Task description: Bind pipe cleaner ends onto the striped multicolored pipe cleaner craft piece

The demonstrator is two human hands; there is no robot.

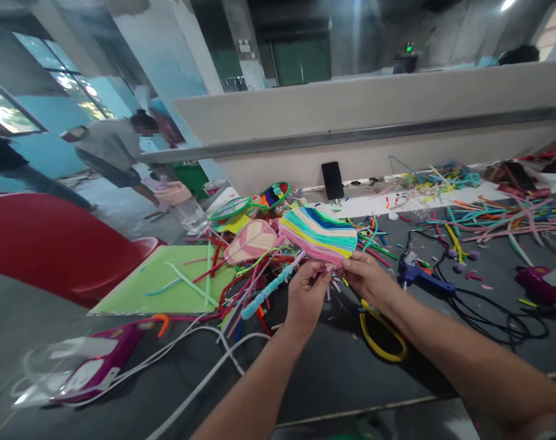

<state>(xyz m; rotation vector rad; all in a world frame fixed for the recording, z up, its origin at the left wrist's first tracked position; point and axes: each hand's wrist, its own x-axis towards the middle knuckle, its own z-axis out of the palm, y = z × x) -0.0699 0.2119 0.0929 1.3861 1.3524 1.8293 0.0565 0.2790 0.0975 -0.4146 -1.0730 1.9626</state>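
A panel of pipe cleaners (321, 232), laid side by side in pink, yellow, teal, cream and blue stripes, is held up over the dark table. My right hand (367, 278) grips its lower right corner between thumb and fingers. Closed in a pinch, my left hand (308, 293) is at the panel's lower edge, on a small pink bit. A fuzzy light blue stem (267, 292) slants down left of that hand. Behind it lies a pink and cream leaf-shaped piece (251, 242). Below my right forearm rest scissors with yellow handles (383, 351).
A blue glue gun (424, 280) with black cable lies right; purple tools lie at left (104, 360) and far right (541, 287). Loose pipe cleaners (493, 214) cover the back right. A green sheet (163, 281), red chair (44, 244) and phone (333, 180) surround the work. People stand at left.
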